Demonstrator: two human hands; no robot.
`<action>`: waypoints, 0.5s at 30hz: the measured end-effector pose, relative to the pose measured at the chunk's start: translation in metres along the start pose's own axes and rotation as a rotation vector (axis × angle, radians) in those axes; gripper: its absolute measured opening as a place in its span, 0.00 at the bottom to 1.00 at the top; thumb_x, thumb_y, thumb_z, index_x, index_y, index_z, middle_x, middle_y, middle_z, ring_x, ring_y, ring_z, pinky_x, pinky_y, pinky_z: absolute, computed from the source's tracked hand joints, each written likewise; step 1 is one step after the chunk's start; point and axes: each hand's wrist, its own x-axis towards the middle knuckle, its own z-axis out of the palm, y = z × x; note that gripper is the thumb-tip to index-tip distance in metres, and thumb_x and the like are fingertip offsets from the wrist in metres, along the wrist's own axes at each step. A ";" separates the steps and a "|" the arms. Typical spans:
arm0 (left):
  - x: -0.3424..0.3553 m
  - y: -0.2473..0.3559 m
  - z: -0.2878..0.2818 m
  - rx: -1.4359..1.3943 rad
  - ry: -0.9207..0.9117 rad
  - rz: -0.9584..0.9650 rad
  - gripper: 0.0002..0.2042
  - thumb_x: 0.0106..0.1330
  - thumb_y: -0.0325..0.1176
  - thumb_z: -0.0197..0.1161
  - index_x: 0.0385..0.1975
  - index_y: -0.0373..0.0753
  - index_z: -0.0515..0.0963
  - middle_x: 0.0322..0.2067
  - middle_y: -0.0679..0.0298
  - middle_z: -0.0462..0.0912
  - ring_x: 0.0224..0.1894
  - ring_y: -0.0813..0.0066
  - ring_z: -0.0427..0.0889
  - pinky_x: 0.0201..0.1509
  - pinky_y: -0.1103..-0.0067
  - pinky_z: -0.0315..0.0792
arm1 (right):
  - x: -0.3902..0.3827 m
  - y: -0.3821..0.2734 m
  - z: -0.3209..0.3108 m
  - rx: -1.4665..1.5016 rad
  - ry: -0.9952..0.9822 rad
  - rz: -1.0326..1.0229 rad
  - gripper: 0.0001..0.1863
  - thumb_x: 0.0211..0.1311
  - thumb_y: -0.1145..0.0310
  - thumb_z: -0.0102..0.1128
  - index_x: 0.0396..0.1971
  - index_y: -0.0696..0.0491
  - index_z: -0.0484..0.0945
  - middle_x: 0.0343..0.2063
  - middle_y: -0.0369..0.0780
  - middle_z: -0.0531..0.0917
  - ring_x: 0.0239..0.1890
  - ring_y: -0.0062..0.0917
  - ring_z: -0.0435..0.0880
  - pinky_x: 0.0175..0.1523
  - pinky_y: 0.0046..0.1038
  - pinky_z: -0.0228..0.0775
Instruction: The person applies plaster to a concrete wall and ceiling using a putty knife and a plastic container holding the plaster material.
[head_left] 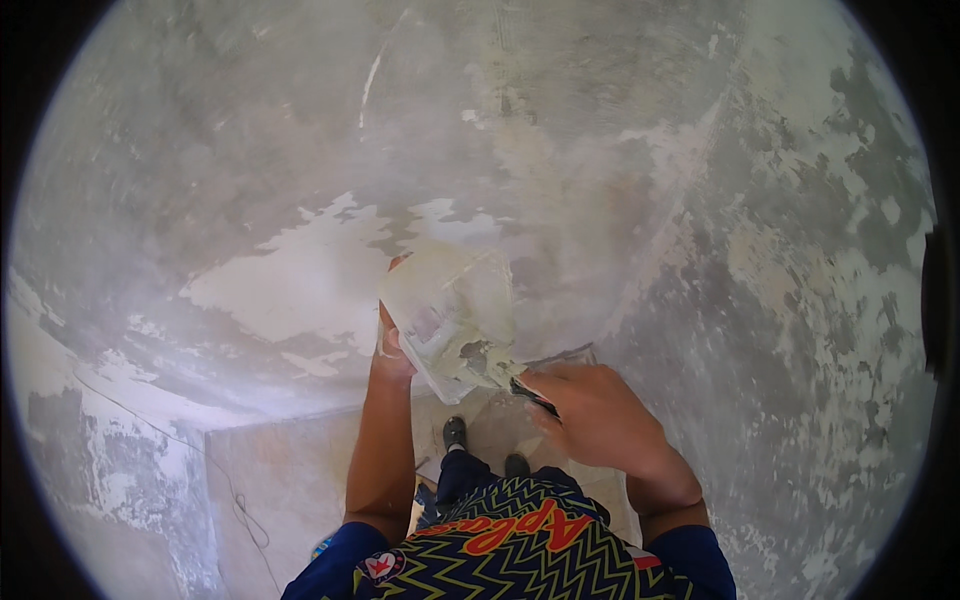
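In front of my chest, my left hand [396, 350] grips a flat, pale plasterer's hawk [440, 300] from its left side and underneath. The hawk is tilted, and wet putty [462, 345] lies smeared over its face, thickest near the lower right. My right hand [600, 412] is closed round the black handle of a putty knife [537, 396]. The knife's putty-coated blade rests on or just over the hawk's lower right edge; exact contact cannot be made out. Part of my left hand is hidden behind the hawk.
A grey wall [300, 150] rises ahead, with a white filled patch [290, 270] behind the hawk. Another patchy wall [790, 400] stands close on my right. A thin cable [243, 508] hangs or lies at lower left. My dark shoes [455, 432] show below.
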 end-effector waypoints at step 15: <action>-0.022 -0.057 -0.006 -0.191 0.000 -0.025 0.41 0.72 0.66 0.53 0.77 0.46 0.56 0.73 0.60 0.64 0.73 0.59 0.66 0.74 0.58 0.67 | -0.008 0.020 0.051 0.237 0.466 0.203 0.13 0.64 0.69 0.67 0.41 0.60 0.74 0.31 0.49 0.82 0.34 0.47 0.84 0.39 0.43 0.74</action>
